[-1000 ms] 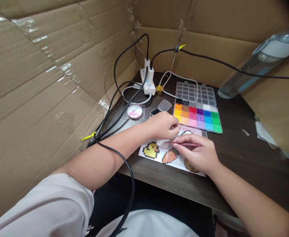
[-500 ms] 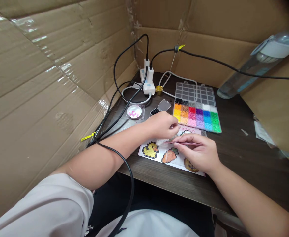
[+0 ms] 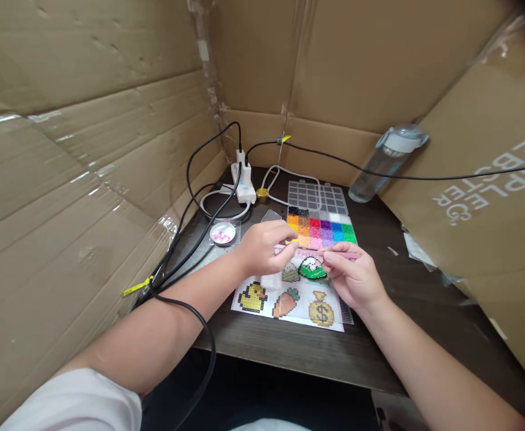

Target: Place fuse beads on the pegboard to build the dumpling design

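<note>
My left hand (image 3: 267,248) hovers over the upper left of a printed pattern sheet (image 3: 266,323), fingers loosely bent. A gap shows between thumb and forefinger, with nothing visible in it. My right hand (image 3: 354,278) is closed on pink tweezers (image 3: 346,255), held nearly level with the tips towards my left hand. Below the hands, a clear bead pegboard (image 3: 271,281) lies on the sheet, partly hidden. A green and white bead figure (image 3: 312,269) sits beside my right fingers. The sheet shows a duck, a carrot and a money bag. Behind it lies a bead case (image 3: 325,226) with coloured compartments.
A white dish (image 3: 222,233) of pink and white beads stands at left. Farther back are a power strip (image 3: 244,188) with black cables, a small gold cup (image 3: 262,194) and a water bottle (image 3: 385,161). Cardboard walls (image 3: 131,131) enclose the dark table (image 3: 262,347).
My head view has tilted up and turned right. My hands have drawn apart and lifted, uncovering more of the sheet and the green bead figure. The tweezers stay in my right hand.
</note>
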A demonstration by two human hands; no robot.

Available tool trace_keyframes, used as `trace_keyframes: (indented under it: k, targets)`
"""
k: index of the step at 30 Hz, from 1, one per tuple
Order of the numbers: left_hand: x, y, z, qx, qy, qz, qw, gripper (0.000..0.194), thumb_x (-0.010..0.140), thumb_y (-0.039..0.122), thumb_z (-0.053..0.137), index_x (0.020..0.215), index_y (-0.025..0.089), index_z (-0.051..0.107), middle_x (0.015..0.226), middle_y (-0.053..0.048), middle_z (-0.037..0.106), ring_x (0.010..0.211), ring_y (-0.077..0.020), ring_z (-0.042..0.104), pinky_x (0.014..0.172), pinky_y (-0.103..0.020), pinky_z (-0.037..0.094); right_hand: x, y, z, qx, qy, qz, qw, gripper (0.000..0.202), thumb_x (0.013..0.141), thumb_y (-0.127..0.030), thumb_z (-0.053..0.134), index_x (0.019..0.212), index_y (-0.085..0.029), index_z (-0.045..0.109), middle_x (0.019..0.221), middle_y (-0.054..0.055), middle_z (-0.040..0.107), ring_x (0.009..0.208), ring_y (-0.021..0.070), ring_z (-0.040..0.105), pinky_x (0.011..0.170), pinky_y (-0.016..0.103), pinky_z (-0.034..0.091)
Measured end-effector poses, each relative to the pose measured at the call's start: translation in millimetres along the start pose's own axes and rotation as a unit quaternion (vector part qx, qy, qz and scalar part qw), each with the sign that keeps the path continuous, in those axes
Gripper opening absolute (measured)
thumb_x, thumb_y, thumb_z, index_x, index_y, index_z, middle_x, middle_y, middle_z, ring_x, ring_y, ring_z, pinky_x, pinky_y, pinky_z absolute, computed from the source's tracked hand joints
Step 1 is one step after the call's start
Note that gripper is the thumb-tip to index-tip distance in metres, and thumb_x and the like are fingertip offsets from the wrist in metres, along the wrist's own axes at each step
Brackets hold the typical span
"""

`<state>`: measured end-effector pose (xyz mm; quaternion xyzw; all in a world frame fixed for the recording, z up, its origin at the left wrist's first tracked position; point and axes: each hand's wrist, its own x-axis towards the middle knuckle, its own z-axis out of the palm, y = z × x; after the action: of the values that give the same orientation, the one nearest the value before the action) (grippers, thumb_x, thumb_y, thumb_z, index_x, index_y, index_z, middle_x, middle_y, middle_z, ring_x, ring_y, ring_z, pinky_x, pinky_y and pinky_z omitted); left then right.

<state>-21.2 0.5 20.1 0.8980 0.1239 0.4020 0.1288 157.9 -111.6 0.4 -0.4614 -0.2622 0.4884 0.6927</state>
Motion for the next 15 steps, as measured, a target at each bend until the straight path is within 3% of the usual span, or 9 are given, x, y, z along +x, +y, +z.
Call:
trace_keyframes:
  k: [6,15]
  targets:
    - [-1,7,4.9,-0.004,0.009,0.039,0.999,0.017,0.087,0.025,0.054,0.081,0.015,0.066,0.069,-0.003,0.065,0.062,-0.0132,0.059,0.057,-0.026,0.048,-1,-2,1,0.064,0.003,0.03,0.997,0.033,0.055,-0.015,0.089,0.075,-0.019,0.063,0.066,-0.001,0.07,0.05,0.0067,0.059,0.049,0.016,0.049]
    - [-1,13,5.1,0.012,0.035,0.088,0.995,0.011,0.086,0.022,0.058,0.088,0.015,0.066,0.077,-0.005,0.07,0.068,-0.0145,0.064,0.061,-0.027,0.053,0,0,1,0.079,-0.013,0.058,0.995,0.03,0.059,-0.014,0.086,0.075,-0.019,0.062,0.064,-0.003,0.068,0.05,0.0062,0.057,0.048,0.015,0.048]
